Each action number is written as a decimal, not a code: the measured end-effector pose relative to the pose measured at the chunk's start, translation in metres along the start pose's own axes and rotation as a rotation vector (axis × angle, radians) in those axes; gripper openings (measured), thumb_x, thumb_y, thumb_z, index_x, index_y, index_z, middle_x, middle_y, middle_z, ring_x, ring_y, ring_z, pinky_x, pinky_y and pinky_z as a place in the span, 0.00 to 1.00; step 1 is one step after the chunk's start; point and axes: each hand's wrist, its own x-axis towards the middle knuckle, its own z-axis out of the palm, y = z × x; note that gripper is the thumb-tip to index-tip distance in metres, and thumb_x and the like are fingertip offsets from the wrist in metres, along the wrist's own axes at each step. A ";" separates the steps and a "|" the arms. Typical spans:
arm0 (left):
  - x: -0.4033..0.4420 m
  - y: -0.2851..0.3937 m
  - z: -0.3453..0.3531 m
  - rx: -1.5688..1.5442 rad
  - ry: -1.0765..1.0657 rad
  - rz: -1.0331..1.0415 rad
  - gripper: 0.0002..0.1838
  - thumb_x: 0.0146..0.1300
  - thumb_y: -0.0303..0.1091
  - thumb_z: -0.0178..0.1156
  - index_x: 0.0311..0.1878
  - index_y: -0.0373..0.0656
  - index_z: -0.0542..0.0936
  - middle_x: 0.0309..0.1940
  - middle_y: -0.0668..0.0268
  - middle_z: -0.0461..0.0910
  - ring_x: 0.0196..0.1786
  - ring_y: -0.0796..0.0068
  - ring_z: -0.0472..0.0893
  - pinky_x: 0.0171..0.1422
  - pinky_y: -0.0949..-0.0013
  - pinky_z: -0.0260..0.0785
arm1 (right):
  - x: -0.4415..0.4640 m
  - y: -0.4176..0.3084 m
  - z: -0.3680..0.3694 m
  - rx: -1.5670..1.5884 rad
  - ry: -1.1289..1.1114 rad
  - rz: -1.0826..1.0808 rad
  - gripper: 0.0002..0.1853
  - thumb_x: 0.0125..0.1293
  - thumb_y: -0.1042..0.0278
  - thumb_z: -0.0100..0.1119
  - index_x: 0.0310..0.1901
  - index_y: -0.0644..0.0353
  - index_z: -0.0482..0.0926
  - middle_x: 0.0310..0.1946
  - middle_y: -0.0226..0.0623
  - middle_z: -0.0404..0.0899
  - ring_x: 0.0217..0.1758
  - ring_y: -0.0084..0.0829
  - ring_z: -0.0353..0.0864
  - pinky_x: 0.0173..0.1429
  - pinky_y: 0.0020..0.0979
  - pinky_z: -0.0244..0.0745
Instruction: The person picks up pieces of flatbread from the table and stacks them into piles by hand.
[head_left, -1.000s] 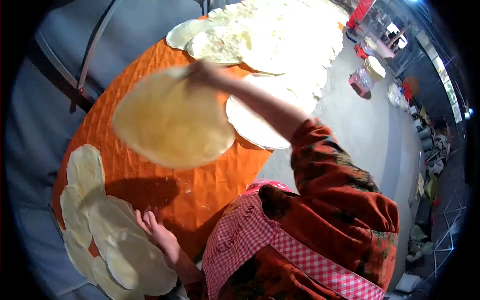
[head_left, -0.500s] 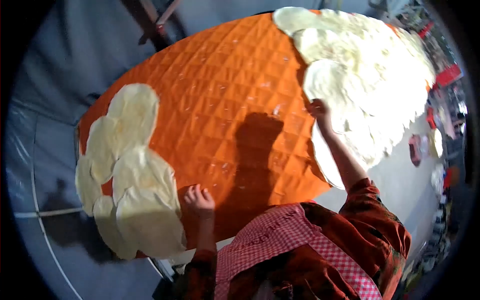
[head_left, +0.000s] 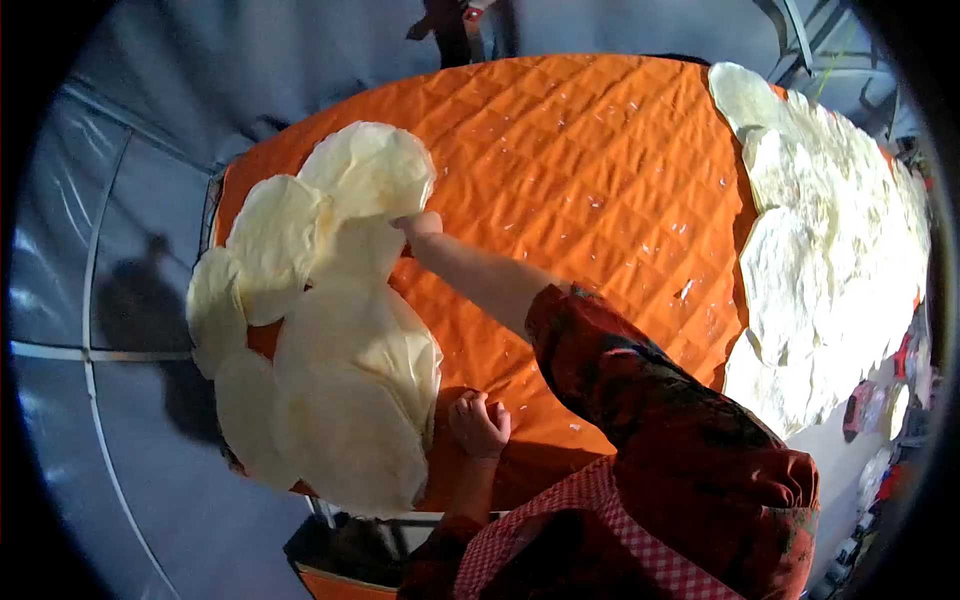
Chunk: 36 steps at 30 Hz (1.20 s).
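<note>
Thin, round, pale flatbreads [head_left: 350, 430] lie overlapped at the left end of an orange quilted cloth [head_left: 560, 180]. My right hand [head_left: 420, 230] reaches across to the right rim of the upper flatbread [head_left: 375, 165], its fingers closed at that edge; the exact grip is partly hidden. Nearer my body, my left hand [head_left: 480, 425] rests on the cloth with curled fingers, just right of the lower flatbreads. I see nothing held in it. A shadow falls over part of the upper flatbread.
A large spread of overlapping flatbreads [head_left: 830, 250] covers the cloth's right end. Small white scraps dot the orange cloth. A metal frame [head_left: 90, 355] stands by the grey sheeting on the left. Someone's dark-clothed legs [head_left: 455, 35] show beyond the far edge.
My right hand has moved from the right-hand spread of flatbreads over to the left group. My left hand stays beside the left group, its fingers now more curled. The view has shifted leftward.
</note>
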 end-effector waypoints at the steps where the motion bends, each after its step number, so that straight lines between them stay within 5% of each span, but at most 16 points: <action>1: -0.002 0.000 0.000 0.012 0.003 -0.014 0.15 0.52 0.39 0.60 0.40 0.40 0.74 0.42 0.51 0.74 0.43 0.49 0.73 0.48 0.51 0.66 | 0.010 0.001 0.005 0.054 0.003 -0.021 0.08 0.52 0.71 0.66 0.27 0.67 0.79 0.22 0.43 0.79 0.26 0.38 0.81 0.28 0.38 0.78; 3: -0.001 0.003 -0.005 0.047 -0.013 -0.021 0.16 0.52 0.39 0.60 0.41 0.40 0.74 0.42 0.52 0.74 0.44 0.49 0.72 0.49 0.51 0.66 | 0.033 -0.018 0.013 -0.760 0.149 -0.353 0.09 0.51 0.68 0.63 0.29 0.67 0.81 0.25 0.45 0.82 0.31 0.39 0.84 0.35 0.38 0.79; 9: -0.002 0.005 -0.015 0.027 0.019 -0.035 0.14 0.53 0.39 0.59 0.40 0.41 0.75 0.41 0.53 0.74 0.45 0.49 0.71 0.51 0.51 0.64 | -0.150 -0.162 0.052 -1.265 -0.122 -1.260 0.14 0.52 0.60 0.60 0.37 0.60 0.82 0.37 0.48 0.82 0.42 0.49 0.81 0.46 0.44 0.76; 12: -0.015 -0.004 -0.003 0.006 0.075 -0.013 0.14 0.53 0.39 0.60 0.40 0.42 0.75 0.39 0.52 0.74 0.43 0.48 0.71 0.51 0.50 0.64 | -0.248 -0.145 0.048 -1.520 -0.232 -1.518 0.11 0.51 0.65 0.55 0.35 0.59 0.81 0.30 0.48 0.81 0.36 0.49 0.81 0.40 0.44 0.77; 14: -0.015 -0.014 -0.005 -0.486 -0.005 -0.201 0.16 0.58 0.43 0.60 0.44 0.43 0.75 0.44 0.57 0.75 0.47 0.55 0.73 0.54 0.51 0.64 | -0.281 -0.094 0.024 -1.653 -0.274 -1.661 0.07 0.52 0.67 0.56 0.31 0.59 0.79 0.30 0.45 0.77 0.33 0.47 0.80 0.36 0.44 0.76; 17: 0.002 -0.021 -0.046 -1.480 -0.073 -0.900 0.23 0.65 0.55 0.53 0.53 0.47 0.73 0.49 0.65 0.76 0.48 0.65 0.75 0.54 0.55 0.66 | -0.336 -0.012 -0.030 -1.765 -0.350 -1.575 0.04 0.50 0.73 0.56 0.29 0.60 0.77 0.30 0.43 0.75 0.31 0.43 0.79 0.32 0.42 0.76; 18: 0.012 -0.009 -0.086 -1.823 -0.032 -0.989 0.26 0.65 0.57 0.50 0.56 0.48 0.72 0.50 0.65 0.76 0.48 0.66 0.76 0.51 0.57 0.68 | -0.339 0.013 -0.050 -1.791 -0.378 -1.482 0.05 0.49 0.74 0.56 0.30 0.61 0.77 0.30 0.43 0.75 0.31 0.43 0.80 0.32 0.42 0.76; 19: 0.018 -0.003 -0.114 -2.171 0.029 -1.069 0.28 0.66 0.60 0.47 0.59 0.49 0.71 0.52 0.65 0.76 0.47 0.66 0.76 0.48 0.58 0.69 | -0.340 0.036 -0.071 -1.818 -0.404 -1.400 0.06 0.49 0.73 0.57 0.31 0.61 0.77 0.30 0.43 0.75 0.33 0.43 0.80 0.34 0.41 0.77; 21: 0.010 -0.048 -0.098 -2.257 -0.159 -0.804 0.30 0.67 0.60 0.45 0.62 0.48 0.67 0.55 0.62 0.73 0.50 0.63 0.75 0.50 0.55 0.70 | -0.333 0.074 -0.110 -1.840 -0.437 -1.143 0.06 0.50 0.71 0.58 0.31 0.62 0.76 0.31 0.44 0.75 0.35 0.45 0.80 0.37 0.41 0.77; 24: -0.010 -0.053 -0.082 -2.261 -0.279 -0.659 0.30 0.68 0.59 0.44 0.64 0.49 0.66 0.56 0.61 0.72 0.53 0.60 0.74 0.51 0.53 0.71 | -0.325 0.097 -0.151 -1.766 -0.436 -0.930 0.14 0.54 0.62 0.62 0.38 0.64 0.77 0.40 0.45 0.77 0.44 0.47 0.78 0.46 0.41 0.76; 27: -0.018 -0.045 -0.082 -2.332 -0.251 -0.714 0.27 0.69 0.56 0.44 0.63 0.49 0.68 0.56 0.61 0.73 0.56 0.59 0.73 0.53 0.50 0.70 | -0.330 0.115 -0.170 -1.679 -0.232 -1.056 0.21 0.56 0.59 0.62 0.47 0.64 0.76 0.47 0.48 0.77 0.50 0.47 0.77 0.52 0.41 0.74; 28: -0.019 -0.044 -0.082 -2.364 -0.284 -0.676 0.27 0.69 0.55 0.45 0.63 0.49 0.68 0.56 0.61 0.73 0.57 0.59 0.73 0.54 0.49 0.70 | -0.320 0.122 -0.180 -1.810 -0.260 -0.974 0.25 0.57 0.59 0.61 0.55 0.63 0.73 0.52 0.48 0.76 0.52 0.44 0.76 0.56 0.39 0.72; 30: -0.011 -0.044 -0.073 -2.370 -0.361 -0.585 0.27 0.68 0.55 0.47 0.63 0.48 0.67 0.57 0.60 0.73 0.58 0.59 0.72 0.55 0.48 0.69 | -0.328 0.102 -0.173 -1.391 -0.327 -0.617 0.18 0.60 0.66 0.55 0.52 0.62 0.77 0.47 0.45 0.79 0.52 0.36 0.74 0.57 0.35 0.71; 32: -0.007 -0.028 -0.069 -2.201 -0.273 -0.682 0.27 0.67 0.53 0.50 0.62 0.46 0.69 0.56 0.59 0.74 0.58 0.60 0.73 0.56 0.48 0.68 | -0.327 0.060 -0.166 -1.766 -0.223 -0.721 0.09 0.58 0.71 0.52 0.33 0.60 0.83 0.36 0.49 0.82 0.44 0.43 0.80 0.52 0.40 0.73; 33: -0.008 -0.017 -0.081 -2.032 -0.147 -0.820 0.25 0.67 0.52 0.52 0.60 0.45 0.70 0.54 0.59 0.75 0.57 0.61 0.73 0.56 0.48 0.67 | -0.311 0.042 -0.168 -1.586 -0.113 -0.813 0.08 0.57 0.69 0.52 0.31 0.58 0.82 0.33 0.49 0.81 0.38 0.46 0.82 0.45 0.41 0.75; 36: -0.017 -0.014 -0.065 -1.325 -0.153 -0.510 0.21 0.66 0.45 0.54 0.56 0.42 0.72 0.53 0.59 0.75 0.56 0.61 0.73 0.59 0.49 0.66 | -0.255 -0.072 -0.184 -1.662 0.153 -1.105 0.11 0.57 0.63 0.52 0.26 0.58 0.81 0.21 0.45 0.77 0.20 0.39 0.75 0.26 0.43 0.70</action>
